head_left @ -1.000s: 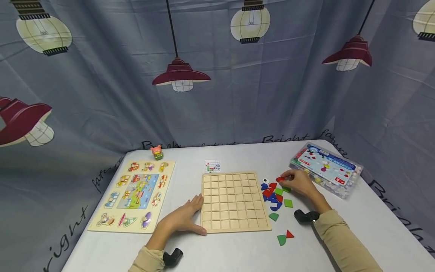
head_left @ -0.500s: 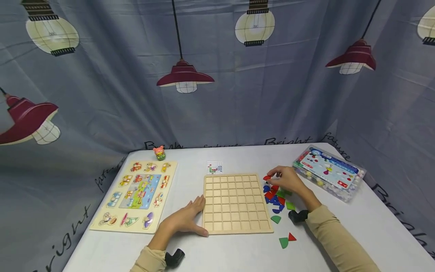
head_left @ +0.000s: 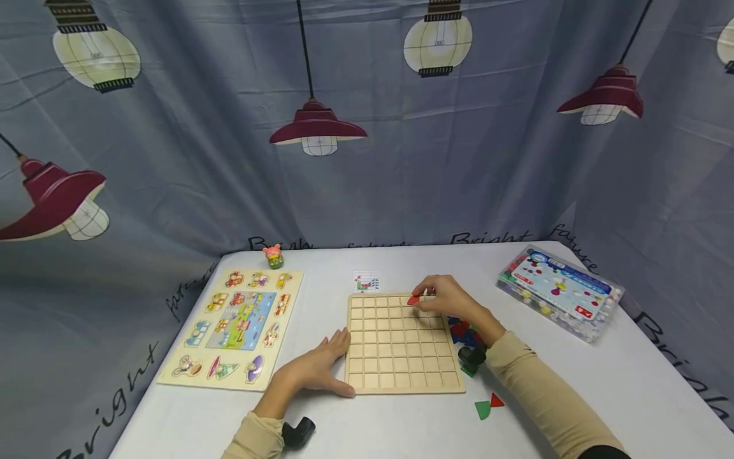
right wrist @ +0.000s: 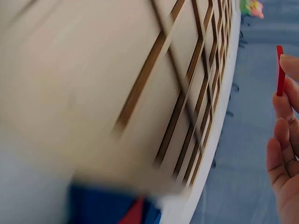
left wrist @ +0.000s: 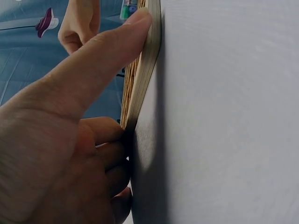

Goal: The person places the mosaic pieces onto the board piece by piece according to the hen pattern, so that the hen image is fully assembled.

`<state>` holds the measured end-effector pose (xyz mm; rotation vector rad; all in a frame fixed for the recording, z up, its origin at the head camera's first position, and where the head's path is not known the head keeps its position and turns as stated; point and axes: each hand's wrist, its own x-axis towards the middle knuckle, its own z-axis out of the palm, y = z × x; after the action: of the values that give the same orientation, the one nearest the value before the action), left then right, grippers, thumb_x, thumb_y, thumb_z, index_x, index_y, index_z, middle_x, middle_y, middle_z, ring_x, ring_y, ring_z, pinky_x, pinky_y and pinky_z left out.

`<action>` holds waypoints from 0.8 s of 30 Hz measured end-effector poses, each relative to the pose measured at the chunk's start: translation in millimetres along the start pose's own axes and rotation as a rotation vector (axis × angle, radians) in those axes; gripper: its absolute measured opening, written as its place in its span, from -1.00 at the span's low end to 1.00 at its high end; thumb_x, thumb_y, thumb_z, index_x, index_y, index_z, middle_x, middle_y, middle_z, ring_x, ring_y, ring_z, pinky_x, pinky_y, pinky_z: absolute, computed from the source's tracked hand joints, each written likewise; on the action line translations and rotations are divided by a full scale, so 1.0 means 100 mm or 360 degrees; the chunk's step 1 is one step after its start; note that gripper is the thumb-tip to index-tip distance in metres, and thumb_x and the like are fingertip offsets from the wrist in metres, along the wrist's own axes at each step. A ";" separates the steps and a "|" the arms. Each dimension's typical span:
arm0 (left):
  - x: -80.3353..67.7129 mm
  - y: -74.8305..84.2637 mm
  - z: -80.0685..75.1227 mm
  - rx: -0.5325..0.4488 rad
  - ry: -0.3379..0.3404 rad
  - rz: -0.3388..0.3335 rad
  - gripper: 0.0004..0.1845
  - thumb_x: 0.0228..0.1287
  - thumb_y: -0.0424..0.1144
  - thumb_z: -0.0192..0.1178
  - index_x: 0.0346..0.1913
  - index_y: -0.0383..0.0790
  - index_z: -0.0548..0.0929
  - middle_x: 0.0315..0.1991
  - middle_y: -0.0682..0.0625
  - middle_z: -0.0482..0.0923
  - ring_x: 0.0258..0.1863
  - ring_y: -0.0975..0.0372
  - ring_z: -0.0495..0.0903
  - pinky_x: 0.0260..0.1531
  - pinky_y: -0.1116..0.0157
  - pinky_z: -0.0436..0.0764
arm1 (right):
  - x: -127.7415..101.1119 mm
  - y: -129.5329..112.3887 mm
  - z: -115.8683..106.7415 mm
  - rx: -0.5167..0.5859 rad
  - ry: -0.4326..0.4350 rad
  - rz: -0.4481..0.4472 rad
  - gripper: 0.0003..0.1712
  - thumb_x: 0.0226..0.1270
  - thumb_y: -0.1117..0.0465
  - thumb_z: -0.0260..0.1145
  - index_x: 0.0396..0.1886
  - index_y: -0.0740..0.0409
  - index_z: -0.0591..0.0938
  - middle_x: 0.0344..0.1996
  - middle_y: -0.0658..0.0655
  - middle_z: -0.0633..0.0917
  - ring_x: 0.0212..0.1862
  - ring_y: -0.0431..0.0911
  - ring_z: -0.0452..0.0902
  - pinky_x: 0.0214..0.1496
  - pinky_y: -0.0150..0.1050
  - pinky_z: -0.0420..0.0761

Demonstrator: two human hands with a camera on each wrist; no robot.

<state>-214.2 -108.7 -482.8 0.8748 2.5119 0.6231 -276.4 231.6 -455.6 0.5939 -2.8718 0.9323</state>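
Observation:
A wooden board [head_left: 395, 364] with a grid of shallow square cells lies mid-table. My left hand [head_left: 317, 368] rests at its left edge, fingers and thumb spread; in the left wrist view the thumb [left wrist: 100, 60] touches the board's side. Over the board's far right part, my right hand [head_left: 450, 299] pinches a thin red piece [head_left: 413, 300] between thumb and fingers. The right wrist view shows this red piece [right wrist: 280, 72] edge-on, off the board. Blue, red and green pieces [head_left: 462, 333] lie at the board's right, partly hidden by the right wrist.
A small pattern card [head_left: 366, 282] lies behind the board. At left is a picture puzzle board [head_left: 232, 328], with a little pig figure [head_left: 273, 256] behind it. A clear box [head_left: 559, 292] stands back right. Green [head_left: 483, 409] and red [head_left: 496, 400] pieces lie front right.
My right hand has carried the red piece leftward from the pile of pieces to above the board. The left hand has stayed at the board's edge. The head view has shifted slightly.

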 end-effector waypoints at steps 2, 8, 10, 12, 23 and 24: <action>0.00 0.00 -0.01 -0.0010 -0.0016 0.0004 0.30 -0.13 0.21 0.47 0.51 -0.40 -0.03 0.57 -0.24 -0.17 0.58 -0.02 -0.16 0.56 -0.02 -0.08 | 0.08 -0.08 0.05 -0.0005 -0.0043 -0.0041 -0.81 0.10 0.12 0.47 -0.25 -0.01 0.77 -0.27 -0.04 0.75 -0.28 -0.12 0.51 -0.27 -0.29 0.55; 0.00 0.00 -0.03 -0.0039 -0.0049 -0.0004 0.27 -0.08 0.17 0.47 0.52 -0.40 -0.05 0.57 -0.23 -0.21 0.59 -0.01 -0.21 0.57 0.00 -0.12 | 0.26 -0.28 0.23 0.0002 -0.0184 -0.0158 -0.84 0.14 0.16 0.44 -0.25 0.01 0.78 -0.24 -0.02 0.73 -0.20 -0.06 0.58 -0.23 -0.28 0.59; -0.01 0.01 -0.01 -0.0044 -0.0064 -0.0009 0.27 -0.07 0.17 0.47 0.52 -0.39 -0.06 0.58 -0.23 -0.22 0.59 0.00 -0.22 0.57 0.00 -0.13 | 0.30 -0.33 0.29 0.0008 -0.0227 -0.0183 -0.83 0.15 0.18 0.44 -0.24 0.04 0.78 -0.23 0.00 0.74 -0.18 -0.06 0.59 -0.23 -0.30 0.61; 0.00 0.02 0.00 -0.0048 -0.0078 -0.0004 0.27 -0.06 0.17 0.46 0.52 -0.40 -0.07 0.58 -0.23 -0.22 0.59 0.00 -0.22 0.57 -0.01 -0.13 | 0.34 -0.36 0.35 0.0004 -0.0265 -0.0186 -0.83 0.15 0.18 0.45 -0.23 0.06 0.78 -0.22 0.01 0.74 -0.18 -0.09 0.60 -0.22 -0.33 0.62; 0.01 0.01 -0.01 -0.0019 -0.0051 0.0007 0.29 -0.08 0.20 0.46 0.52 -0.41 -0.07 0.57 -0.25 -0.20 0.58 -0.01 -0.21 0.57 -0.02 -0.12 | 0.54 -0.45 0.56 0.0006 -0.0364 -0.0249 -0.80 0.13 0.25 0.47 -0.22 0.19 0.75 -0.31 0.04 0.72 -0.37 -0.28 0.53 -0.35 -0.47 0.58; 0.01 0.00 -0.01 -0.0013 -0.0053 0.0004 0.29 -0.08 0.20 0.45 0.52 -0.40 -0.07 0.57 -0.25 -0.20 0.58 0.00 -0.21 0.57 -0.01 -0.12 | 0.56 -0.46 0.57 0.0006 -0.0366 -0.0255 -0.79 0.14 0.25 0.47 -0.22 0.20 0.75 -0.32 0.04 0.72 -0.38 -0.28 0.52 -0.36 -0.47 0.58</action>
<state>-215.3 -108.5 -481.8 0.8781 2.4774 0.6143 -307.5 145.6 -466.2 0.9748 -2.9602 0.9000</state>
